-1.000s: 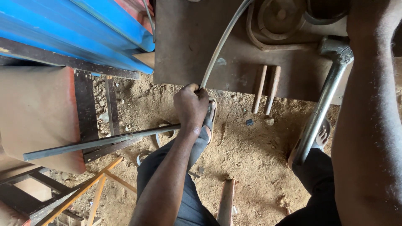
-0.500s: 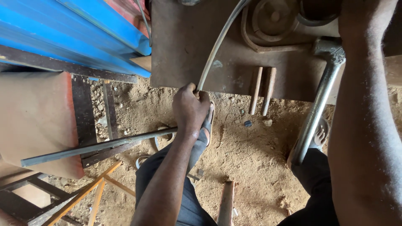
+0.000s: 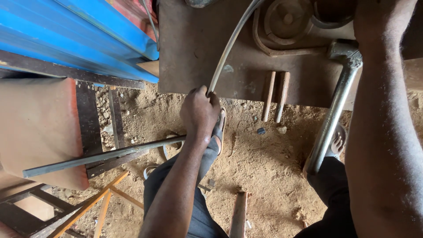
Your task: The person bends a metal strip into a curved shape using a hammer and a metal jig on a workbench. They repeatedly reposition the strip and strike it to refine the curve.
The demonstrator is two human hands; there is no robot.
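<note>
Your left hand [image 3: 199, 112] grips the curved metal rod [image 3: 229, 48], already bent over the rusty workbench [image 3: 194, 53]. Its lower end looks straight yet. Your right hand [image 3: 374, 17] is up on that workbench; I cannot tell its grip.

- One curved metal rod [image 3: 229, 48], its lower end wrapped by the fingers [image 3: 200, 94] of the left hand [image 3: 199, 112].
- Two short brown bars [image 3: 275, 94], side by side on the plate, right of those fingers.
- One long grey lever pipe [image 3: 330, 119], further right.
- One straight steel bar [image 3: 105, 155], below and left of the fingers.
- Two sandalled feet, it seems; the right one is mostly hidden.
</note>
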